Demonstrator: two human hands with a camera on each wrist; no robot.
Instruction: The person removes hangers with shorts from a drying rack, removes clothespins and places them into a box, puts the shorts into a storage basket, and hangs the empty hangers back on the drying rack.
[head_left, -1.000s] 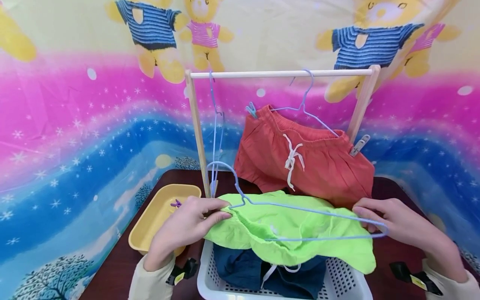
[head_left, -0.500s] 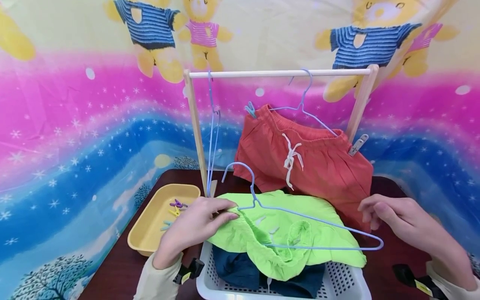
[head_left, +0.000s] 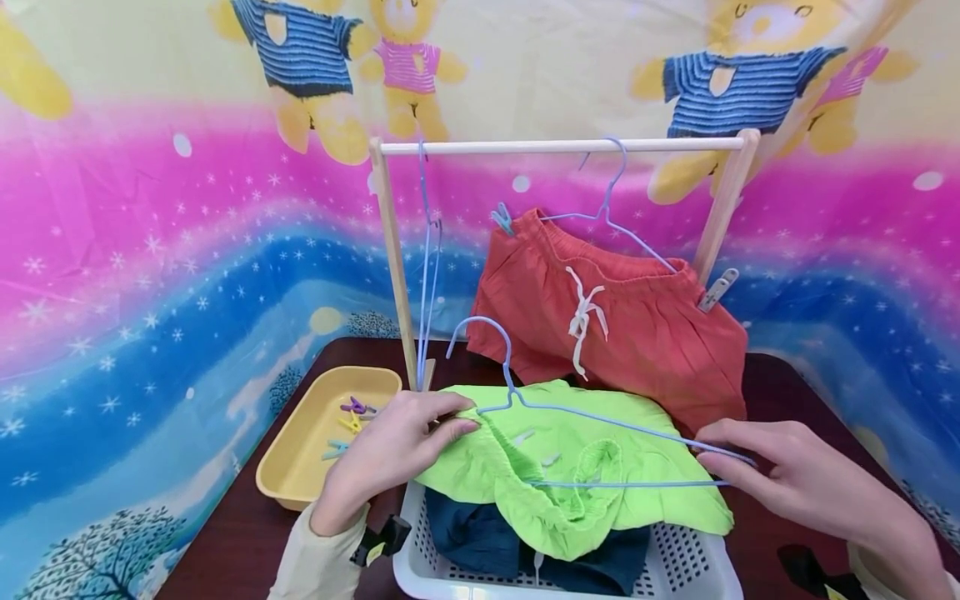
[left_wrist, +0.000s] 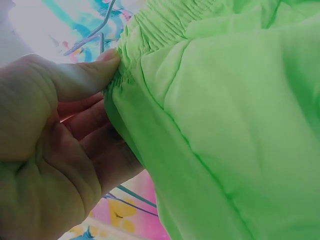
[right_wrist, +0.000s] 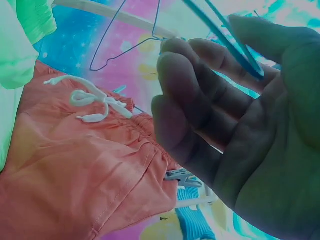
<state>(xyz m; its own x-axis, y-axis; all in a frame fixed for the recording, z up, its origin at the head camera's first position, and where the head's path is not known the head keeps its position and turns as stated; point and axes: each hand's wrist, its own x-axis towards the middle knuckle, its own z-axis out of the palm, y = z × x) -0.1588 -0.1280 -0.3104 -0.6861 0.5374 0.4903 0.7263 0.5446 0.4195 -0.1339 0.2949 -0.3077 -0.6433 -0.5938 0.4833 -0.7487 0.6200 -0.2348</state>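
Bright green shorts [head_left: 645, 408] lie spread over a white basket [head_left: 686, 567], their gathered waistband facing me. My left hand [head_left: 401, 442] pinches the waistband's left corner, thumb on one side and fingers behind the cloth, as the left wrist view also shows. A blue wire hanger [head_left: 600, 414] has its left end inside that waistband, with its hook standing up. At the hanger's free right end is my right hand [head_left: 795, 475], thumb and fingers around the bend. In the right wrist view the hanger's tip [right_wrist: 252, 67] lies between the thumb and curled fingers.
Red shorts [head_left: 600, 325] hang by clothespins from a hanger on the wooden rack [head_left: 555, 148] behind. More blue hangers [head_left: 426, 292] hang at its left. A yellow tub [head_left: 292, 458] with several clothespins stands at left. Dark blue clothing [head_left: 472, 533] lies in the basket.
My right hand let go of the shorts' right side, drew back, then took the hanger's right end. The right side of the waistband has sagged. The left hand keeps its pinch.
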